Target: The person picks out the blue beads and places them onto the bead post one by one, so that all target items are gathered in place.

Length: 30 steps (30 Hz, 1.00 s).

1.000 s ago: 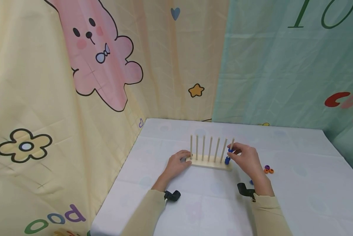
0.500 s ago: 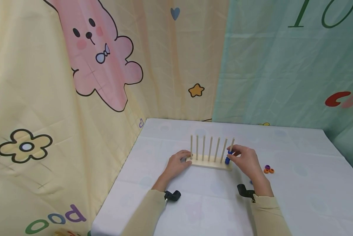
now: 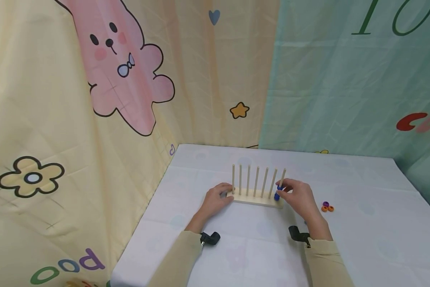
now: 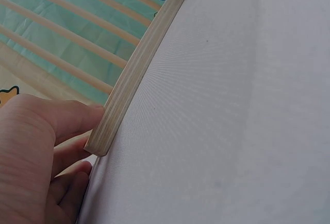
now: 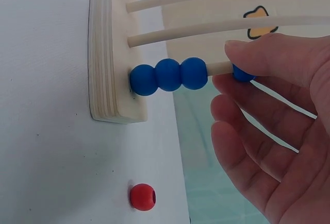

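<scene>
A wooden base [image 3: 257, 199] carries a row of upright pegs. Around its left end the left hand [image 3: 216, 198] curls, thumb at the front edge [image 4: 114, 116] in the left wrist view. On the rightmost peg [image 5: 219, 69] three blue beads [image 5: 168, 74] sit stacked at the base. Higher on that same peg, the right hand [image 5: 278, 90] pinches another blue bead [image 5: 243, 73] between thumb and finger, with a short stretch of bare peg below it. The other pegs hold no beads.
Two orange beads [image 3: 330, 208] and a purple bead [image 3: 326, 203] lie on the white table [image 3: 243, 247], right of the right hand. A red bead [image 5: 143, 196] shows in the right wrist view. Printed curtains [image 3: 215, 71] stand behind.
The right hand has moved slightly down along the rightmost peg with its blue bead. The left hand has stayed at the base's left end.
</scene>
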Tool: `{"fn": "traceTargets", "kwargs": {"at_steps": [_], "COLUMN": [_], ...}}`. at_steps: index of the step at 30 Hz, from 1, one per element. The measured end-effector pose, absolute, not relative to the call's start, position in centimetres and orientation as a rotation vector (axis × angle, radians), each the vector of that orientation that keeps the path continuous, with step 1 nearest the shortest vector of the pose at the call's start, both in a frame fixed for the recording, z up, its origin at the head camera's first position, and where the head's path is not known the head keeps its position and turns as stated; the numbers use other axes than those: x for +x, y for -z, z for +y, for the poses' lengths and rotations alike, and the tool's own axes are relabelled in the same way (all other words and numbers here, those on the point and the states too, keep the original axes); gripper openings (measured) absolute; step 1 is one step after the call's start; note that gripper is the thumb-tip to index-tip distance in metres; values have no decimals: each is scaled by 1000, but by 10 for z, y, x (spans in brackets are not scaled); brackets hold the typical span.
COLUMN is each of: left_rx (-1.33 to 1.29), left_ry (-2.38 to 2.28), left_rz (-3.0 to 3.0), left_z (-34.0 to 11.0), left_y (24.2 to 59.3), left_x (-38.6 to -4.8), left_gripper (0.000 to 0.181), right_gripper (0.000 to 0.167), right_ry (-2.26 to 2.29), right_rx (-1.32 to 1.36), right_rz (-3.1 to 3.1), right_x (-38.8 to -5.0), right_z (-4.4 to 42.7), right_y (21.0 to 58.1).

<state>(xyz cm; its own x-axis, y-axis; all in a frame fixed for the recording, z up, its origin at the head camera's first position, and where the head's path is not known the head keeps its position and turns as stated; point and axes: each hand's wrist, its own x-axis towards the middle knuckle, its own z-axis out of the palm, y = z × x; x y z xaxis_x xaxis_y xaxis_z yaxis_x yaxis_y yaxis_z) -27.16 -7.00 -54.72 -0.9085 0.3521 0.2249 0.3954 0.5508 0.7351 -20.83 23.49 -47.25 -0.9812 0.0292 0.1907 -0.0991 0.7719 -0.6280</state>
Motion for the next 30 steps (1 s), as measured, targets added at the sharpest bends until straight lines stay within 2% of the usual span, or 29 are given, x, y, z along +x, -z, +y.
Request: {"fn": "traceTargets", "kwargs": {"at_steps": [30], "left_rx": [-647], "left_ry": [1305], "left_rz": [-2737], "left_z": [-70], "left_y": [547], "left_x": [-271], "left_gripper": [36], "right_gripper": [21], "right_ry": [-1069], "right_rx": [63], "right_rz": [-2776], "right_x": [-211], "right_z": [233], "right_y": [485]}}
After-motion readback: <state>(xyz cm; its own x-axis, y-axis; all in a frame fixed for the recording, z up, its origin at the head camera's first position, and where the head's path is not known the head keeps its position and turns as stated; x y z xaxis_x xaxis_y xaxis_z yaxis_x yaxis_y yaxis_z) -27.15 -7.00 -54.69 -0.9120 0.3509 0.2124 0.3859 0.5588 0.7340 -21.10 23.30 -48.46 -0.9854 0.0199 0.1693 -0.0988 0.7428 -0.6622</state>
